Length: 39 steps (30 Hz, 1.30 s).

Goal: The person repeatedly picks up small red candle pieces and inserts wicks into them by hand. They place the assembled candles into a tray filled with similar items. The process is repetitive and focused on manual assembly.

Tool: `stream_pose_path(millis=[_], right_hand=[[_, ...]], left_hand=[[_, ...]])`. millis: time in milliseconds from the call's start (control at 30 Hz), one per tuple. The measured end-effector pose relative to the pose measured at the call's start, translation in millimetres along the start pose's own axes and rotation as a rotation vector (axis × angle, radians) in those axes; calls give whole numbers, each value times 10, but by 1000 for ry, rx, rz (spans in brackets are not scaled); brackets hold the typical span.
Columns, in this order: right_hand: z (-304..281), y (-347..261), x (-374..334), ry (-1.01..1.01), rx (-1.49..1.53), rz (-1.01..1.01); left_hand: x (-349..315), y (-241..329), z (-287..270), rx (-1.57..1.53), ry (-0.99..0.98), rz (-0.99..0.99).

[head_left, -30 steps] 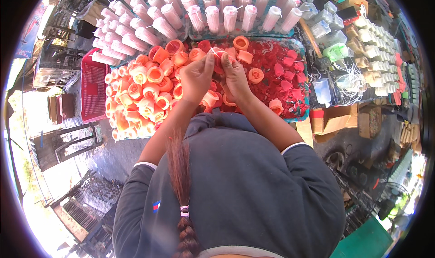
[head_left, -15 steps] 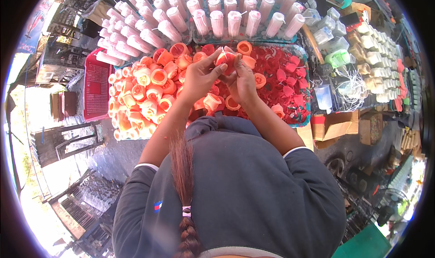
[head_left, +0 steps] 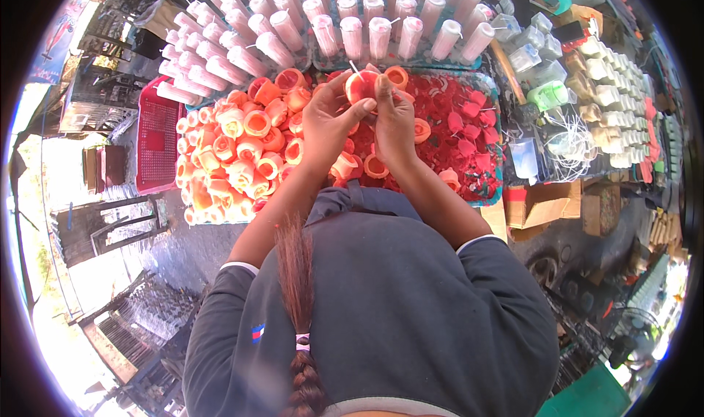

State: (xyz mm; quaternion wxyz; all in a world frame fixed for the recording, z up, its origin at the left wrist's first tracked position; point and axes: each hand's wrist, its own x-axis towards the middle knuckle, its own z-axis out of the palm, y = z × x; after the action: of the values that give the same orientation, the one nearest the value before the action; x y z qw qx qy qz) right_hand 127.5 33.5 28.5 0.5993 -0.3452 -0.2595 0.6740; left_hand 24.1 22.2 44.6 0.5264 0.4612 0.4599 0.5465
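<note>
Your left hand [head_left: 325,124] and right hand [head_left: 394,124] grasp red candle [head_left: 358,89]; work on it appears unfinished. Orange cups [head_left: 276,112] heaped left; loose red pieces [head_left: 470,110] at right likely remain.

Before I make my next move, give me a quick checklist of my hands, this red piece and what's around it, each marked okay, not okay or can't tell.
1. Red piece held from both sides: ok; the left hand and right hand both have fingers on it.
2. White wick showing: ok; it sticks up from the piece.
3. Wick firmly seated: cannot tell; its base is too small to judge.
4. Tray clear around the hands: not ok; orange flower-shaped pieces lie close by.
5. Pink cylinders apart from the hands: ok; they stand beyond the tray.
</note>
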Motion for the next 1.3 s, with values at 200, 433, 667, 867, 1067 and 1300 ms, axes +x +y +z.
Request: stream_pose_path(millis=[200,433,667,867,1067,1300], right_hand=[[6,-34,-22,-133,-5,-10],[-50,-80,33,-61,-326,-357],[-62,41,270,11,-929,-911],[-351,462,372,83,-435,-188],[-595,778,261,-47,-339,12],[-559,446,302,-163,-230,561]], left_hand=[[14,-53,-142,-48,10,65],[22,99,36,-14,110,158],[348,-62,-77,-787,229,-195],[249,-157,-95,-757,125,-395],[72,-511,-262,-934,18,-627],[1,-371,-349,-341,-27,-313]])
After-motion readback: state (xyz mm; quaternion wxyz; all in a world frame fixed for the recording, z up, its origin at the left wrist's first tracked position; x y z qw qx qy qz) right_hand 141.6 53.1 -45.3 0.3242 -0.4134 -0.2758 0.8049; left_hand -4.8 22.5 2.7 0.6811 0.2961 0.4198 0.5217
